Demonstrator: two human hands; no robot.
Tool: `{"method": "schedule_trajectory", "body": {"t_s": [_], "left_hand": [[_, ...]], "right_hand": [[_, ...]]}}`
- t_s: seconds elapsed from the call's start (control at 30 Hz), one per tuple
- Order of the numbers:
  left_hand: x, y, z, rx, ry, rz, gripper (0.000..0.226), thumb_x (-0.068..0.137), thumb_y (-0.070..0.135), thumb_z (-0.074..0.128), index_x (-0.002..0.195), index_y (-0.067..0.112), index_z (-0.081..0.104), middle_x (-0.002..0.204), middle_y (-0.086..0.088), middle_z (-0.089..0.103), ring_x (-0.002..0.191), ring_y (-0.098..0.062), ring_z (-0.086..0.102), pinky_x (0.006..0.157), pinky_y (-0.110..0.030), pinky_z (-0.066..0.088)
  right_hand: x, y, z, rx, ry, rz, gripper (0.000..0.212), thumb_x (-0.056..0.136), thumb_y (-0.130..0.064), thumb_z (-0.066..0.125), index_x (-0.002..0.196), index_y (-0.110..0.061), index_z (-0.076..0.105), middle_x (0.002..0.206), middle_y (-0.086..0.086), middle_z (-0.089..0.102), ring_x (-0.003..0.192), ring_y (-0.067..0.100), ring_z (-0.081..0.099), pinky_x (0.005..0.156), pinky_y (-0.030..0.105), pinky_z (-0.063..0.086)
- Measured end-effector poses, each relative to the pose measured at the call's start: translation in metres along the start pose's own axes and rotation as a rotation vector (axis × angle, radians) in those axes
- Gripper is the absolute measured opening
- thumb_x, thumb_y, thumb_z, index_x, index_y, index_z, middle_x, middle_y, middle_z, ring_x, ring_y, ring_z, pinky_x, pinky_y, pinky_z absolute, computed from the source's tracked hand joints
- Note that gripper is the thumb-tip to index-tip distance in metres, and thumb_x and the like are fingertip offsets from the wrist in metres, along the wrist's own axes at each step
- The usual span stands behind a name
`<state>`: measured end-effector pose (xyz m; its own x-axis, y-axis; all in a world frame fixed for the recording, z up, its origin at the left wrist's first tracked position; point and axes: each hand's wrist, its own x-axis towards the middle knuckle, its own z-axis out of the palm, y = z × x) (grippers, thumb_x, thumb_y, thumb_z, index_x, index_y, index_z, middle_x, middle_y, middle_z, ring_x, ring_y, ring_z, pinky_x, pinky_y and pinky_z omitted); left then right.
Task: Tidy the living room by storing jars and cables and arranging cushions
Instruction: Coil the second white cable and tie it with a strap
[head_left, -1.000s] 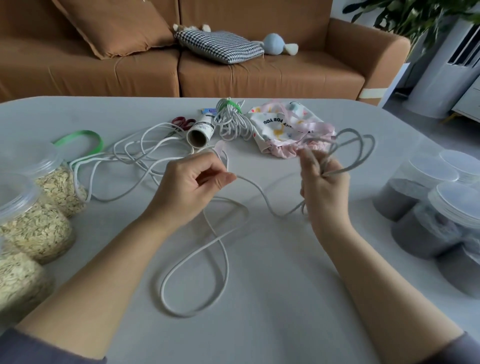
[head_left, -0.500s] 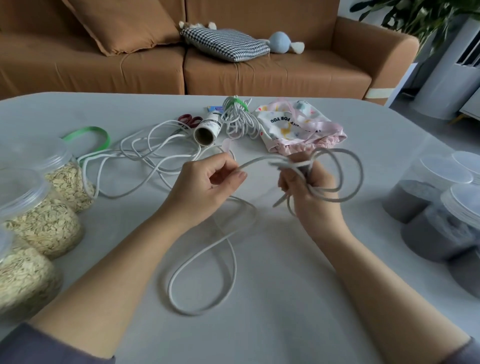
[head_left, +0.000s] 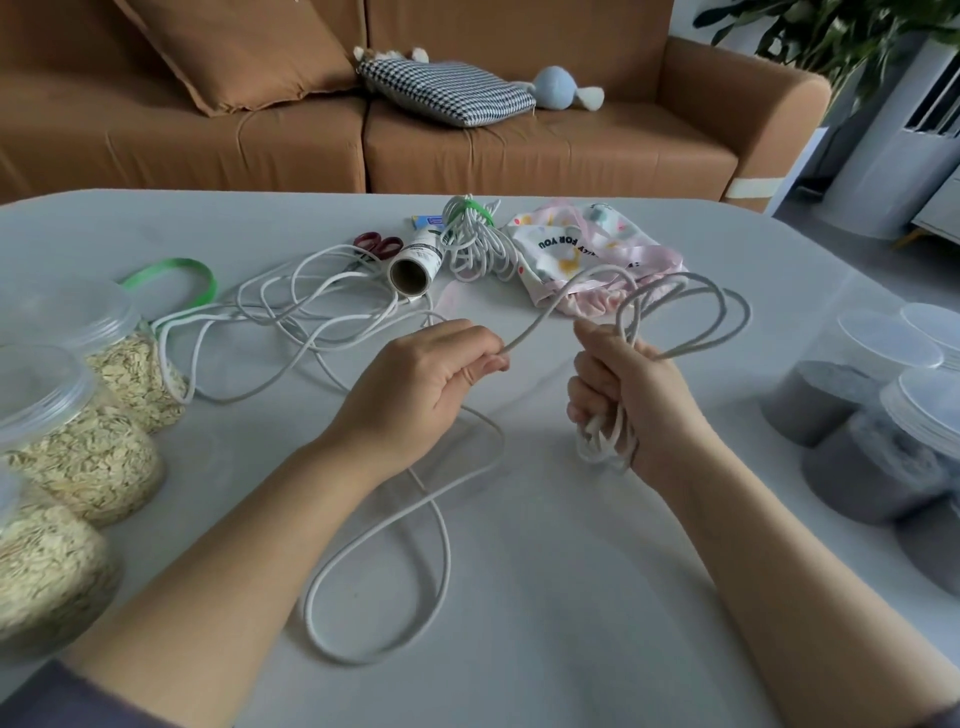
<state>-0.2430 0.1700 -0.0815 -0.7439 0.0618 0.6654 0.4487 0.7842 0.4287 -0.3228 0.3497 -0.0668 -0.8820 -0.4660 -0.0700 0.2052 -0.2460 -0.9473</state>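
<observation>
Our right hand (head_left: 631, 395) gripped the white cable (head_left: 670, 306), coils looping above its curled fingers. Our left hand (head_left: 415, 384) pinched the strand at its fingertips.

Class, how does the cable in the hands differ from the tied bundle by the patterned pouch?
The held cable is partly coiled, the rest trailing loose; the bundle is fully wound. A green tie binds the bundle; the right hand grips the cable's loops. Both are white.

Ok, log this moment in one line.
step: coiling long white cable; left hand: pinches cable; right hand: grips coiled loops; slack: loose on grey table
</observation>
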Motion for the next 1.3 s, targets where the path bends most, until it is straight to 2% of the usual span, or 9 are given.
{"method": "schedule_trajectory", "body": {"t_s": [0.13, 0.27, 0.47, 0.63, 0.8, 0.9, 1.07, 1.17, 1.3], "left_hand": [[0.001, 0.002, 0.0, 0.03, 0.03, 0.0, 0.027, 0.098, 0.024, 0.05, 0.088, 0.006, 0.067, 0.081, -0.001, 0.064, 0.073, -0.021, 0.061, 0.064, -0.038, 0.05], [0.002, 0.001, -0.001, 0.069, 0.051, -0.029, 0.029, 0.096, 0.029, 0.049, 0.086, 0.009, 0.068, 0.077, 0.0, 0.062, 0.065, -0.022, 0.056, 0.057, -0.04, 0.048], [0.002, 0.006, 0.006, 0.143, -0.044, 0.036, 0.032, 0.093, 0.036, 0.051, 0.087, 0.011, 0.07, 0.076, 0.0, 0.064, 0.063, -0.027, 0.06, 0.053, -0.039, 0.05], [-0.002, 0.005, 0.008, 0.085, -0.094, -0.048, 0.038, 0.096, 0.04, 0.042, 0.085, 0.013, 0.066, 0.076, 0.003, 0.064, 0.069, -0.023, 0.059, 0.06, -0.04, 0.048], [-0.004, -0.003, 0.006, -0.003, -0.117, -0.07, 0.03, 0.095, 0.035, 0.046, 0.085, 0.014, 0.065, 0.077, 0.01, 0.059, 0.07, -0.016, 0.057, 0.064, -0.039, 0.049], [-0.001, 0.01, 0.011, 0.118, -0.101, 0.067, 0.028, 0.095, 0.03, 0.051, 0.083, 0.011, 0.068, 0.073, -0.001, 0.058, 0.065, -0.023, 0.056, 0.054, -0.037, 0.049], [0.003, 0.018, 0.011, 0.211, -0.071, 0.191, 0.025, 0.094, 0.026, 0.056, 0.079, 0.011, 0.069, 0.068, -0.001, 0.053, 0.059, -0.022, 0.05, 0.047, -0.034, 0.046], [0.003, 0.024, 0.011, 0.237, -0.085, 0.212, 0.027, 0.094, 0.027, 0.055, 0.078, 0.011, 0.069, 0.067, -0.001, 0.054, 0.056, -0.024, 0.051, 0.045, -0.034, 0.045], [0.002, 0.024, 0.014, 0.276, -0.086, 0.205, 0.028, 0.094, 0.029, 0.054, 0.078, 0.012, 0.069, 0.067, 0.0, 0.056, 0.054, -0.026, 0.052, 0.043, -0.034, 0.045]], "right_hand": [[-0.004, 0.007, 0.005, 0.032, -0.175, -0.017, 0.021, 0.095, -0.006, 0.05, 0.078, -0.008, 0.062, 0.049, -0.002, 0.027, 0.041, 0.012, 0.031, 0.044, 0.023, 0.036], [-0.002, 0.011, 0.004, 0.014, -0.246, -0.108, 0.022, 0.084, -0.011, 0.058, 0.089, -0.019, 0.078, 0.054, -0.007, 0.043, 0.052, 0.01, 0.04, 0.056, 0.024, 0.041], [-0.003, 0.011, 0.005, -0.125, -0.205, -0.179, 0.016, 0.078, -0.017, 0.063, 0.079, -0.025, 0.077, 0.063, -0.01, 0.061, 0.057, 0.008, 0.05, 0.064, 0.026, 0.041], [-0.001, 0.006, 0.001, -0.051, -0.077, -0.25, 0.015, 0.082, -0.031, 0.064, 0.068, -0.026, 0.064, 0.061, -0.002, 0.054, 0.059, 0.015, 0.048, 0.06, 0.031, 0.034], [0.002, -0.001, -0.006, -0.024, 0.056, -0.358, 0.026, 0.088, -0.024, 0.06, 0.063, -0.032, 0.061, 0.063, -0.008, 0.053, 0.061, 0.01, 0.049, 0.064, 0.03, 0.039], [0.003, 0.004, -0.003, -0.048, 0.1, -0.339, 0.019, 0.084, -0.017, 0.066, 0.069, -0.022, 0.056, 0.062, -0.004, 0.052, 0.066, 0.014, 0.05, 0.072, 0.034, 0.04], [-0.002, 0.005, 0.006, 0.151, 0.238, -0.289, 0.014, 0.094, -0.013, 0.06, 0.081, -0.015, 0.054, 0.06, -0.002, 0.056, 0.061, 0.014, 0.06, 0.076, 0.033, 0.051], [-0.003, 0.003, 0.009, 0.205, 0.232, -0.298, 0.007, 0.099, -0.017, 0.051, 0.095, -0.017, 0.056, 0.07, 0.002, 0.069, 0.079, 0.021, 0.07, 0.089, 0.035, 0.053], [-0.004, 0.001, 0.007, 0.235, 0.104, -0.251, 0.025, 0.105, -0.018, 0.033, 0.117, -0.016, 0.056, 0.096, 0.009, 0.073, 0.101, 0.029, 0.069, 0.095, 0.04, 0.052]]}}
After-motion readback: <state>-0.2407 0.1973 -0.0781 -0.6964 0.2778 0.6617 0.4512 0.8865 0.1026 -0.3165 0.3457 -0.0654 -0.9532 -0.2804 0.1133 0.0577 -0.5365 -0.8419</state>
